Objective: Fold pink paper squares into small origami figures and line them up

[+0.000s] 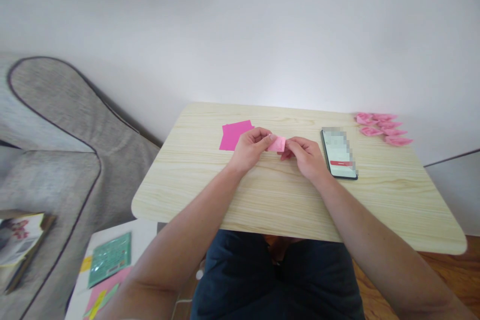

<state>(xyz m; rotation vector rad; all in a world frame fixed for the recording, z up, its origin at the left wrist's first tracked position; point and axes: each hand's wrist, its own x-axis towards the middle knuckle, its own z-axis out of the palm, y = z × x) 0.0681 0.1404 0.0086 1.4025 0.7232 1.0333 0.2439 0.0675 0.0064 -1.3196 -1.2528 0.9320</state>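
A small folded piece of light pink paper (pixel 276 143) is held between both hands above the middle of the table. My left hand (pixel 250 147) pinches its left end between thumb and fingers. At its right edge, the fingers of my right hand (pixel 305 154) are closed on the paper, partly hidden behind it. Darker magenta paper squares (pixel 234 135) lie on the table just behind my left hand, which covers one corner. To the right of my right hand lies a smartphone (pixel 337 155) with its screen lit and partly blurred.
Several folded pink paper pieces (pixel 386 127) sit at the table's (pixel 285 200) back right. A white wall rises behind. On the left are a grey sofa (pixel 60 110) and a low white surface with a green packet (pixel 110 258) and coloured paper.
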